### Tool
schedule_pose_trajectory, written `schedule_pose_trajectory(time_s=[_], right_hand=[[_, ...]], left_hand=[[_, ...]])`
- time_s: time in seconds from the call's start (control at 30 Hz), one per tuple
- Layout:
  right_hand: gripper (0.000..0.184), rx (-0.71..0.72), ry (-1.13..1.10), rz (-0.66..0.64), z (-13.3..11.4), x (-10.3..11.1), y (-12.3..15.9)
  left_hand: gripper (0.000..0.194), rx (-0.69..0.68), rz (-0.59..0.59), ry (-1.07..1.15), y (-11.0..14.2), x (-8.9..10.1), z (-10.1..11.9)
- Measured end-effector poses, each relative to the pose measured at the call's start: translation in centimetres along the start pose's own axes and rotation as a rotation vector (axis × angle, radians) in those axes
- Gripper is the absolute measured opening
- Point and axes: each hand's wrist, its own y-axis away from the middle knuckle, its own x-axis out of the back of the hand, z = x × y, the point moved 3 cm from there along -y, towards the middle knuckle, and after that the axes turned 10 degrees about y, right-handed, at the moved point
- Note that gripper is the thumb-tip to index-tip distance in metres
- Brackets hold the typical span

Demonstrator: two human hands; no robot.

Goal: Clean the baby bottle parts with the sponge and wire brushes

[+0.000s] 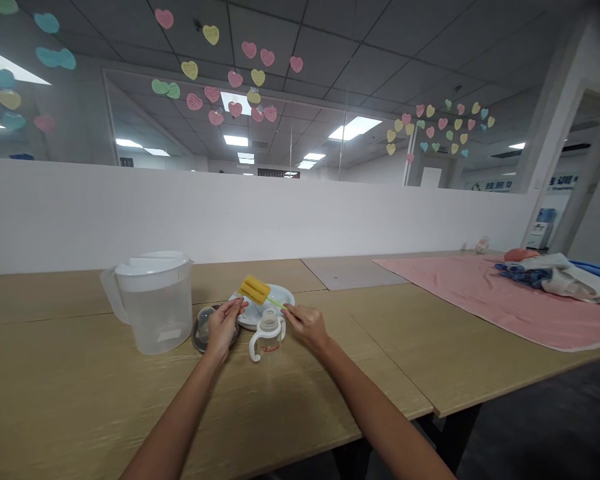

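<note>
My right hand (pixel 307 325) is closed around the thin green handle of a yellow sponge bottle brush (pixel 255 289). The brush is held up slantwise, its sponge head pointing left. Just below the sponge, my left hand (pixel 225 325) has its fingertips pinched together; whether something small is between them I cannot make out. Between the hands a clear baby bottle (pixel 270 342) with red lettering and white side handles stands upright, its mouth uncovered. Behind it lies a white plate (pixel 286 297). A dark round tray (pixel 199 341) holding a clear cap-like piece (pixel 205 320) is partly hidden by my left hand.
A lidded translucent pitcher (pixel 160 307) stands at the left. Toward the right a pink cloth (pixel 480 293) covers the table, with a heap of blue and white fabric (pixel 560 277) on it. A white low wall (pixel 280 220) with glass above runs behind the wooden table (pixel 105 407).
</note>
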Motion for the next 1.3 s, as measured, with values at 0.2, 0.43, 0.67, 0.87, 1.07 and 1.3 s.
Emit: schedule_pose_trajectory(time_s=[0.2, 0.43, 0.67, 0.87, 1.07, 1.3], right_hand=[[0.032, -0.005, 0.019, -0.006, -0.5, 0.2, -0.2], [0.035, -0.061, 0.131, -0.043, 0.3, -0.1, -0.3], [0.038, -0.01, 0.049, -0.17, 0.3, -0.3, -0.3], [0.035, -0.003, 0.061, -0.212, 0.5, 0.4, -1.0], [0.03, 0.077, 0.183, -0.319, 0.4, 0.4, -1.4], [0.032, -0.003, 0.13, -0.211, 0.5, 0.5, -1.2]], left_hand=[[0.041, -0.021, -0.034, -0.052, 0.1, 0.0, 0.1], [0.046, -0.034, -0.012, -0.021, -0.1, 0.0, -0.1], [0.048, -0.171, 0.131, -0.142, -0.6, 1.2, -0.6], [0.037, -0.278, 0.14, -0.192, -0.8, 1.4, -0.1], [0.035, -0.207, 0.088, -0.17, -0.5, 0.9, 0.1], [0.04, -0.187, 0.038, -0.118, -0.6, 0.9, 0.0]])
